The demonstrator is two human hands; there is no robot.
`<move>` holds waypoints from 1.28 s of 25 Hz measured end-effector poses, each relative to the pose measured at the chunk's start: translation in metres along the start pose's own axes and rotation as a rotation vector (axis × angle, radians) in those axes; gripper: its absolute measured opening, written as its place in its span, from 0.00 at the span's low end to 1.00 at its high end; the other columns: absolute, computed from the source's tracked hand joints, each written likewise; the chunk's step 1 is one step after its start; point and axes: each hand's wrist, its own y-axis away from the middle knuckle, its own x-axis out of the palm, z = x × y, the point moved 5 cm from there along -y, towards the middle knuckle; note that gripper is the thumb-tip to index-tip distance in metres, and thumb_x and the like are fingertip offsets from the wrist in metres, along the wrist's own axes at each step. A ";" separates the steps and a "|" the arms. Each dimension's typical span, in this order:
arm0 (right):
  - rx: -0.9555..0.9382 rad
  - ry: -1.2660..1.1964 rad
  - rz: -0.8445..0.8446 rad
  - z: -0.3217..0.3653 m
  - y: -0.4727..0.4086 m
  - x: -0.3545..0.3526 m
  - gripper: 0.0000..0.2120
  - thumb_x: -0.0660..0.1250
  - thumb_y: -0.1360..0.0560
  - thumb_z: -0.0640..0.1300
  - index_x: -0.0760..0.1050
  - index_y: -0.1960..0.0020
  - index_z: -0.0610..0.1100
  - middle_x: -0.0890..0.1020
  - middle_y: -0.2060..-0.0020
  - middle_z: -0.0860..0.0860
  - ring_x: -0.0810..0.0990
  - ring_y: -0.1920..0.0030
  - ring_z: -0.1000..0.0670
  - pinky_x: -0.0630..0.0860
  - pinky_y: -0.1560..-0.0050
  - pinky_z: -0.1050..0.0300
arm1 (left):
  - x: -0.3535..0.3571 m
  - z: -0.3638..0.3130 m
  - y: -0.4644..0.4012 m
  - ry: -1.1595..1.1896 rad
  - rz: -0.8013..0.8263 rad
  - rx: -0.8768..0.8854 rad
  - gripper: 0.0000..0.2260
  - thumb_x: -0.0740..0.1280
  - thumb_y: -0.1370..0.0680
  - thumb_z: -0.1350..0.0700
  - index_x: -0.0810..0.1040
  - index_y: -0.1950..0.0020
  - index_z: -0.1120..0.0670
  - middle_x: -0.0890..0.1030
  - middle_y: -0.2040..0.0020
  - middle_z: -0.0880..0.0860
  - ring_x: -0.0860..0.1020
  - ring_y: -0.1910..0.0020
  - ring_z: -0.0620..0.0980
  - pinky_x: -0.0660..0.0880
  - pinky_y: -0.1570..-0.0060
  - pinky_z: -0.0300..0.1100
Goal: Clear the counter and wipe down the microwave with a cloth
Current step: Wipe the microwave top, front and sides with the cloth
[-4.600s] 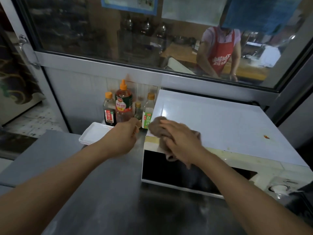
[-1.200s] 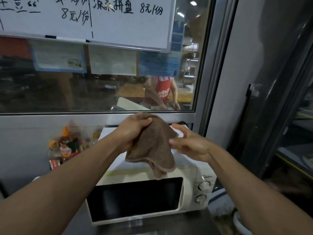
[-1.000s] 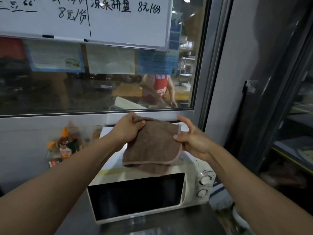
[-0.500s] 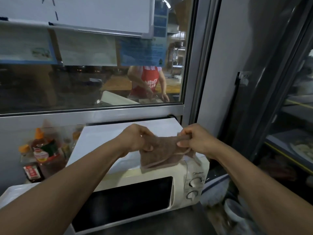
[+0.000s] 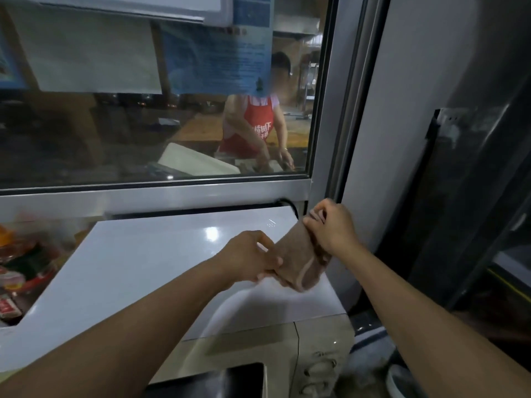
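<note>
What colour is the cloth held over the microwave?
Brown, with a lighter pinkish edge trim; the head view shows the cloth.

You're standing in the back area of a small eatery or canteen.

Ahead of you a glazed serving window [image 5: 155, 116] with paper notices [image 5: 86, 53] taped to it looks through to a person in a red printed apron [image 5: 258, 124] working at a wooden counter [image 5: 296, 133]; on your side a white microwave [image 5: 143, 268] sits below the sill, with sauce bottles [image 5: 17, 262] crowded to its left.
</note>
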 end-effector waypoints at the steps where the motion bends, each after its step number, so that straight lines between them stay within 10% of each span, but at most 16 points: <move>1: 0.024 0.125 0.049 -0.006 -0.001 0.013 0.15 0.65 0.25 0.52 0.72 0.44 0.43 0.71 0.42 0.43 0.71 0.45 0.45 0.71 0.46 0.54 | -0.002 0.004 -0.006 -0.204 -0.065 0.036 0.14 0.71 0.26 0.52 0.75 0.43 0.54 0.81 0.48 0.52 0.80 0.53 0.50 0.74 0.57 0.38; 9: 0.077 0.144 0.258 -0.008 0.027 0.067 0.28 0.55 0.20 0.48 0.47 0.25 0.44 0.59 0.31 0.40 0.68 0.37 0.40 0.70 0.41 0.49 | -0.060 0.048 -0.050 -0.837 -0.346 0.074 0.18 0.60 0.21 0.49 0.67 0.31 0.45 0.65 0.28 0.49 0.62 0.30 0.55 0.63 0.34 0.52; 21: 0.158 -0.040 0.271 -0.004 -0.095 0.108 0.15 0.52 0.21 0.45 0.59 0.36 0.44 0.67 0.37 0.40 0.72 0.42 0.39 0.70 0.42 0.49 | -0.076 0.077 -0.080 -0.838 -0.382 0.071 0.17 0.58 0.23 0.45 0.67 0.34 0.42 0.68 0.33 0.49 0.65 0.35 0.56 0.67 0.39 0.50; 32: 0.070 0.200 0.337 -0.014 0.012 0.064 0.12 0.53 0.20 0.48 0.58 0.40 0.44 0.71 0.50 0.43 0.73 0.56 0.46 0.70 0.56 0.52 | -0.077 0.078 -0.081 -0.808 -0.349 0.060 0.18 0.59 0.23 0.44 0.67 0.33 0.42 0.67 0.33 0.50 0.64 0.35 0.56 0.67 0.39 0.52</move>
